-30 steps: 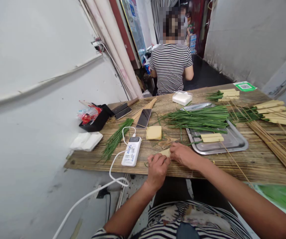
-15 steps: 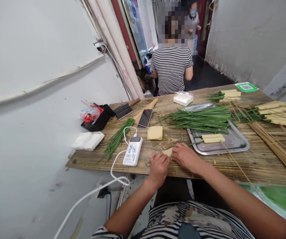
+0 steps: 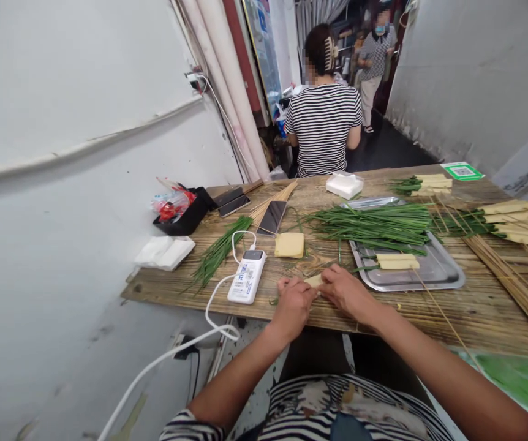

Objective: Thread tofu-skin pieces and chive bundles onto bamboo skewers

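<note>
Gripping a pale roll (image 3: pixel 313 281) on the table (image 3: pixel 484 318) near its front edge, left hand (image 3: pixel 296 301) and right hand (image 3: pixel 340 288) clamp either end, probably keeping it tight; yellow sheets (image 3: pixel 290 245) lie just beyond, seemingly for easy reach.

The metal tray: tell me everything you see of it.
The tray is shallow, silvery and shiny, apparently metal, with rounded corners and a raised rim. It lies flat on the wooden table, past the right hand. Green stalks hide part of it; nearer, it holds two pale rolls, their thin stick jutting over its near rim.
</note>
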Motion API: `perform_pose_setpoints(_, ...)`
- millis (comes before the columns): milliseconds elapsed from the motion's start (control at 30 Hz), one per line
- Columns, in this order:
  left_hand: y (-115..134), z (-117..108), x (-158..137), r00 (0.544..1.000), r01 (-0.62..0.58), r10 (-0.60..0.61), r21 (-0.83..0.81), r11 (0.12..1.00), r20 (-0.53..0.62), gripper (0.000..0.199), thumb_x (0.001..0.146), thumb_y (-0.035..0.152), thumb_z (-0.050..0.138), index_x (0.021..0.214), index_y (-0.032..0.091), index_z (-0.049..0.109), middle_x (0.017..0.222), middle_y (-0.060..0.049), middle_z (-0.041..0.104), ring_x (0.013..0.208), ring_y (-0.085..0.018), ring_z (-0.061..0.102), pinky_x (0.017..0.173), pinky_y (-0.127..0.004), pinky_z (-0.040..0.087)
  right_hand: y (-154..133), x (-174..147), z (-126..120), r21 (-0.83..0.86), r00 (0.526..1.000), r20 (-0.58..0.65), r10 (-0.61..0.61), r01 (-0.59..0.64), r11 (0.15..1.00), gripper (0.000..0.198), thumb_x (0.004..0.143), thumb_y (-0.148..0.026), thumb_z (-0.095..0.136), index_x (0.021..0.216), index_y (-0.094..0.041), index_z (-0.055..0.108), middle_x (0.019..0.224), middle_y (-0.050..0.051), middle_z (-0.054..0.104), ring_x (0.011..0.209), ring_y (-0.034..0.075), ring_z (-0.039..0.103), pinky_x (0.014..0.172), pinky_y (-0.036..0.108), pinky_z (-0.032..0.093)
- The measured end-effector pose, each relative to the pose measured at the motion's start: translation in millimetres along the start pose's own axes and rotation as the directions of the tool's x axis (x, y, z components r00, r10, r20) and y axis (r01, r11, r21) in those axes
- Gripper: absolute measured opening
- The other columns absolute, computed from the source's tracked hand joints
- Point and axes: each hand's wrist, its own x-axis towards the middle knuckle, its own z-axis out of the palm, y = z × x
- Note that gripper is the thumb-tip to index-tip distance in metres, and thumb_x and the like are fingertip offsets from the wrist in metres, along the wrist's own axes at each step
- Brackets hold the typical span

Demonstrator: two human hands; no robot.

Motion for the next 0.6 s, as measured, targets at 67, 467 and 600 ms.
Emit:
perform_pose_setpoints(67,-0.7,-0.6,1.9,1.0,0.006,-0.006,-0.021,1.0,0.013,0.019,0.09,0.022,0.052,0.08,0.022,0.067,0.074,-0.002,0.065,0.079,-0.018,0.052,0.076,-0.037,0.028,-0.4,-0.8,2.9,-0.016,1.0,0.015,0.007,-0.006,1.0,0.03,0.094,-0.025,0.044,0.072,-0.018,0.063,0.081,0.004,0.054,0.079,0.017,0.039,0.069,0.03,0.029)
perform_pose_setpoints(467,2.3,-1.3,2.0,0.995,0.1,-0.098,-0.095,0.99,0.028,0.021,0.09,0.022,0.052,0.08,0.024,0.07,0.075,-0.003,0.065,0.081,-0.019,0.052,0.079,-0.04,0.03,4.0,2.0,0.2,0.059,0.997,0.033,-0.072,0.07,0.996,0.025,0.093,-0.02,0.046,0.076,-0.018,0.064,0.075,0.003,0.056,0.074,0.015,0.041,0.068,0.029,0.031)
perform_pose_setpoints(600,-0.5,-3.5,5.8,0.992,0.119,-0.112,-0.13,0.984,0.055,0.019,0.088,0.022,0.055,0.08,0.025,0.072,0.076,-0.003,0.065,0.083,-0.02,0.052,0.081,-0.039,0.03,4.6,-0.5,1.8,0.053,0.994,-0.055,-0.089,0.092,0.994,0.024,0.093,-0.023,0.046,0.078,-0.018,0.065,0.074,0.003,0.056,0.075,0.016,0.042,0.067,0.029,0.031)
